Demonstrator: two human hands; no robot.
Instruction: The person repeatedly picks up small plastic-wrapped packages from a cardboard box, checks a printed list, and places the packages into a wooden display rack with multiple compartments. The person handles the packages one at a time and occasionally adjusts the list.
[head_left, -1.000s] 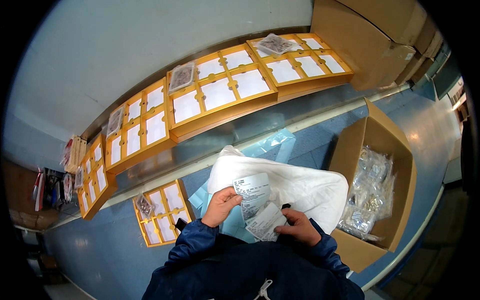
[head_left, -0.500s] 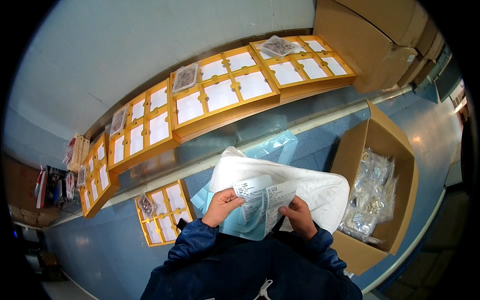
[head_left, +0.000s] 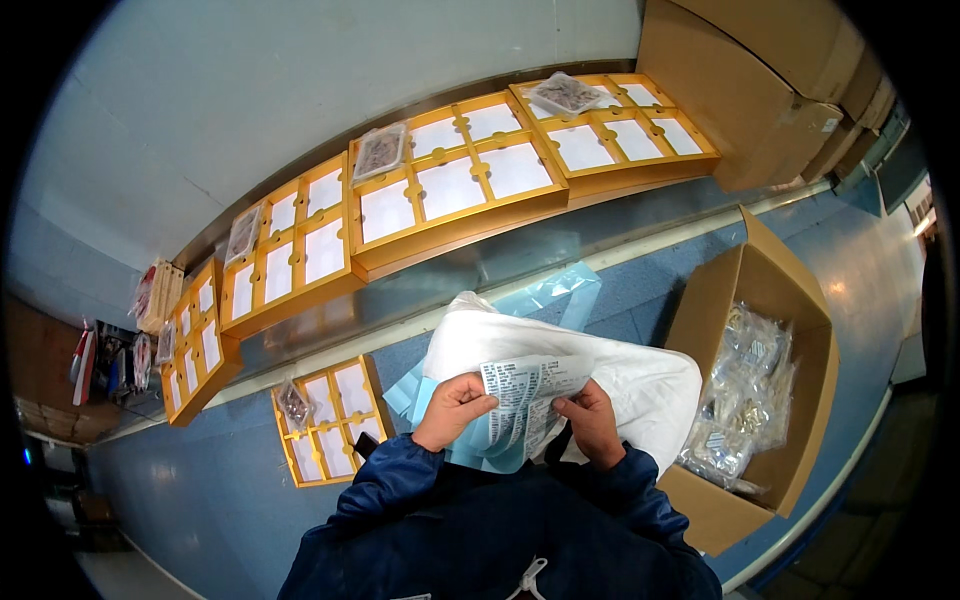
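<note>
A curled sheet of printed labels [head_left: 530, 395], white with dense dark text, is stretched between my two hands above my lap. My left hand [head_left: 455, 410] pinches its left edge between thumb and fingers. On the opposite edge, my right hand [head_left: 592, 422] grips it the same way. Beneath the sheet hang light blue strips [head_left: 490, 445] that look like backing paper; my hands partly hide how they join it. A white cloth-like bundle [head_left: 640, 385] lies just beyond and to the right of my hands.
Yellow divided trays [head_left: 440, 190] line a ledge along the wall, some holding clear packs [head_left: 380, 152]. A smaller yellow tray [head_left: 330, 420] rests on the floor at left. An open carton [head_left: 815, 400] of clear bagged items [head_left: 740, 400] stands at right. Large cartons [head_left: 740, 90] are stacked behind.
My hands have drawn slightly closer together. Two separate printed flaps now appear as one flatter, overlapping sheet, and the view has shifted a little.
</note>
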